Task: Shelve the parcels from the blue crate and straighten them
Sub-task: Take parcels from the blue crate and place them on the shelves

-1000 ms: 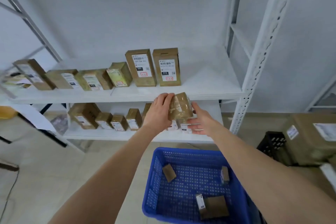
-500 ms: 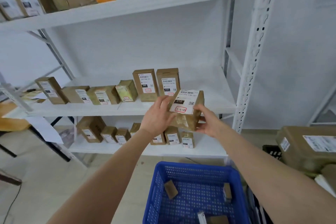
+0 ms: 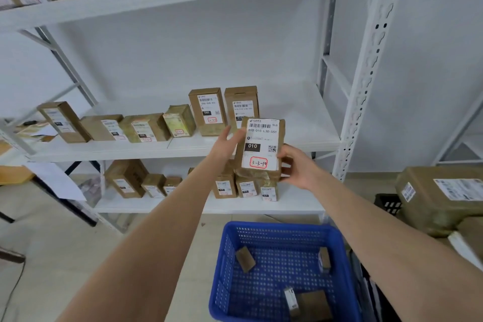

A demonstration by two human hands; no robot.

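Right hand (image 3: 298,168) grips the brown labelled cardboard parcel (image 3: 261,148), not yet shelved; left hand (image 3: 225,146) steadies it, fingers straight; seemingly four more lie in the blue plastic crate (image 3: 222,269).

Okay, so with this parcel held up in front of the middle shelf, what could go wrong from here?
1. The held parcel hangs in front of the two upright parcels; pushing it in could tip them.
2. Only the right hand grips it, low at one edge, while the left hand just touches its side, so it might slip and drop towards the blue crate.
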